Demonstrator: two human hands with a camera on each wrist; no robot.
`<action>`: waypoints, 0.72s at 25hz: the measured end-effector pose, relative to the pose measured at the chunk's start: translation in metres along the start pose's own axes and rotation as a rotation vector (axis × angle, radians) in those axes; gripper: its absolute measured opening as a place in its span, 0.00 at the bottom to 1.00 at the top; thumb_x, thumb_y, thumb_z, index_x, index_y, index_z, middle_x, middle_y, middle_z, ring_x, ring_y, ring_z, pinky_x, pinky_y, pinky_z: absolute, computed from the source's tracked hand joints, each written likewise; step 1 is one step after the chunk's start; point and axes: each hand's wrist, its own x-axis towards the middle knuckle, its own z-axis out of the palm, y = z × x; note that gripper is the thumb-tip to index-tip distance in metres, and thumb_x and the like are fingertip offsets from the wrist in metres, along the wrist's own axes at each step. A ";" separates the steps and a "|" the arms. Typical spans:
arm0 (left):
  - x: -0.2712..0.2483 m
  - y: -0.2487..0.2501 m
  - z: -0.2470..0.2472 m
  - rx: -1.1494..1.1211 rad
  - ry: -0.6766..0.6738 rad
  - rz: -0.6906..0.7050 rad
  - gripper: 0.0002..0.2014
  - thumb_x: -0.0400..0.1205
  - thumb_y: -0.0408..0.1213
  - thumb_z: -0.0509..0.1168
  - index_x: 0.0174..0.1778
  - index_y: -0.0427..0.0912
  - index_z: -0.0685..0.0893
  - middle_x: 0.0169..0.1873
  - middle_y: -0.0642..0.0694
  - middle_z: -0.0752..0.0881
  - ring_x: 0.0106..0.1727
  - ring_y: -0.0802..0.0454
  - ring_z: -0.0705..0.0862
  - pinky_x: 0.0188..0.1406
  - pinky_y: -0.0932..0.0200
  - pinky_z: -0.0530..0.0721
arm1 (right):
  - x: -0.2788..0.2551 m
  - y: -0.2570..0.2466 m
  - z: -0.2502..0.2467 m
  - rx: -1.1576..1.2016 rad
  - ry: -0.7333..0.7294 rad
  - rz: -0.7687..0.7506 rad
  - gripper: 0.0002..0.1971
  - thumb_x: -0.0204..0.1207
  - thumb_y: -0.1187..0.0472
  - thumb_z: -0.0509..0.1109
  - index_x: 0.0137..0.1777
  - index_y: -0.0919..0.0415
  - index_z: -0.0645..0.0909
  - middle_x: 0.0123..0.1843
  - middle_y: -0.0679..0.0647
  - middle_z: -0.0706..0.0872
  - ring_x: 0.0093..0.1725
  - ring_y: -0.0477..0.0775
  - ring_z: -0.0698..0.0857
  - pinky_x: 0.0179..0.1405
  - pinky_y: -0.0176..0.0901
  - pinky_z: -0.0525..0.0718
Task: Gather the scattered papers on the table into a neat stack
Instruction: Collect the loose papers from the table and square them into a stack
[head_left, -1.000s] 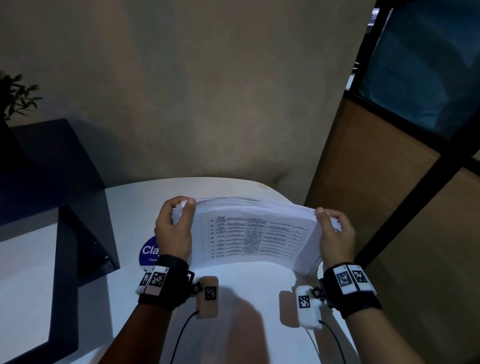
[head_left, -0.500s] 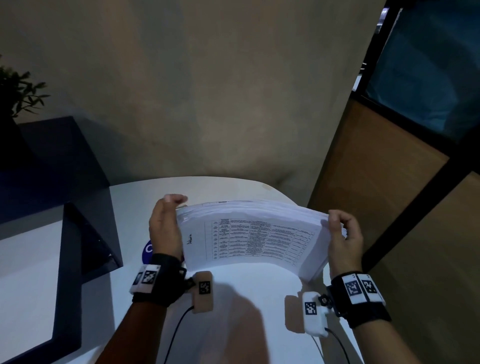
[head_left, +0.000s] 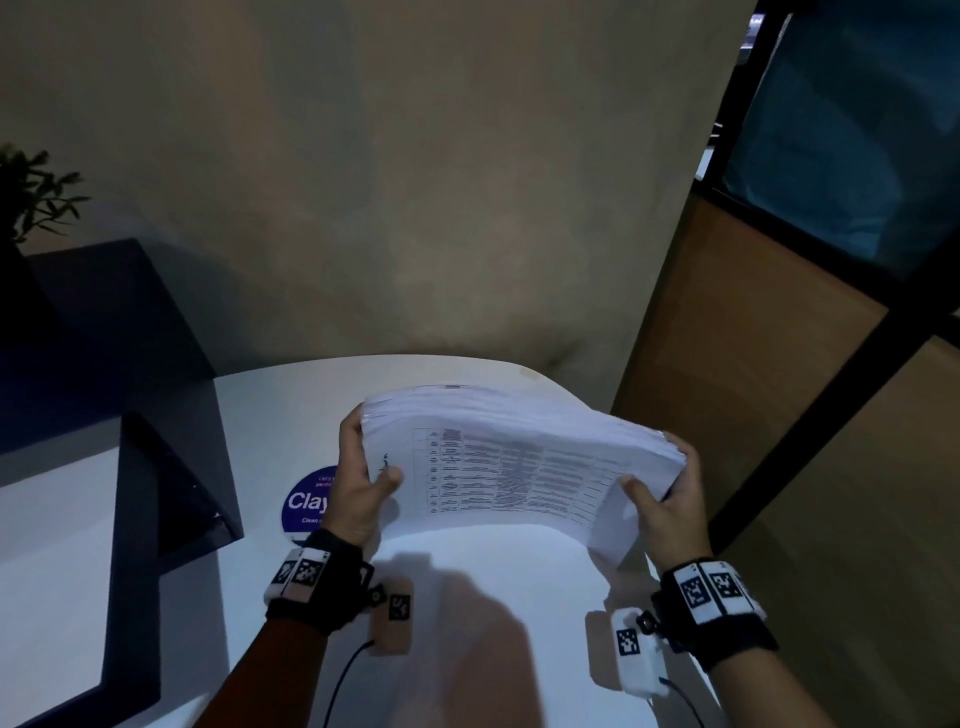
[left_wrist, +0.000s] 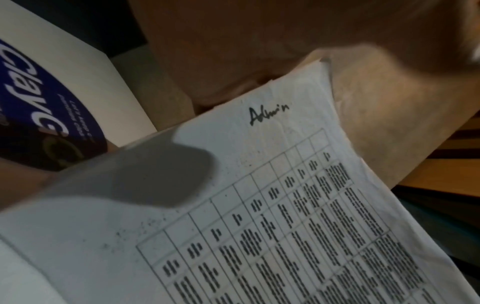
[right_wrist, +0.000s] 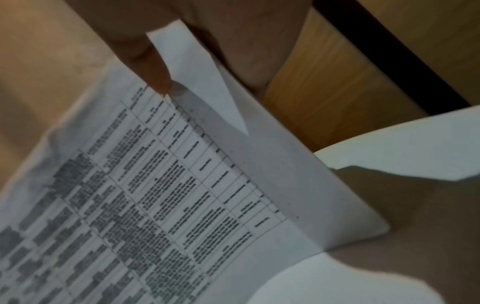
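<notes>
A thick stack of white papers (head_left: 514, 457) with a printed table on its near face is held above the white table (head_left: 270, 415), its top edge tipped away from me. My left hand (head_left: 363, 467) grips the stack's left edge, thumb on the near sheet and fingers behind. My right hand (head_left: 660, 493) grips the right edge the same way. In the left wrist view the sheet (left_wrist: 259, 205) reads "Admin" in handwriting. The right wrist view shows a thumb pressing on the printed sheet (right_wrist: 182, 195), with one corner sticking up.
A round blue sticker (head_left: 306, 501) lies on the table under my left hand. A dark monitor or panel (head_left: 171, 483) stands at the left, a plant (head_left: 31, 197) behind it. A wood-and-glass partition (head_left: 779, 364) borders the table's right side.
The stack has tilted from nearly upright on its long edge to leaning away from me. Both hands shifted lower along its side edges, thumbs now on the near face.
</notes>
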 end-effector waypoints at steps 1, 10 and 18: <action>-0.002 -0.001 0.004 0.044 -0.009 0.017 0.39 0.70 0.30 0.77 0.74 0.43 0.64 0.60 0.47 0.82 0.57 0.58 0.87 0.46 0.63 0.88 | 0.002 0.003 0.003 -0.003 0.040 0.008 0.27 0.77 0.74 0.72 0.64 0.41 0.71 0.64 0.56 0.80 0.65 0.61 0.80 0.50 0.43 0.81; -0.001 -0.002 0.016 0.129 0.157 0.016 0.15 0.79 0.23 0.69 0.57 0.45 0.85 0.51 0.42 0.90 0.53 0.45 0.90 0.43 0.50 0.91 | 0.002 0.005 0.006 -0.010 0.071 0.041 0.21 0.82 0.68 0.68 0.69 0.47 0.69 0.61 0.56 0.83 0.63 0.60 0.82 0.58 0.50 0.80; -0.004 0.003 0.017 0.209 0.114 0.039 0.17 0.79 0.22 0.68 0.60 0.44 0.82 0.51 0.46 0.90 0.53 0.48 0.90 0.43 0.59 0.90 | 0.004 0.003 0.013 -0.093 -0.004 0.048 0.17 0.84 0.62 0.68 0.68 0.46 0.71 0.63 0.52 0.84 0.65 0.56 0.83 0.56 0.46 0.83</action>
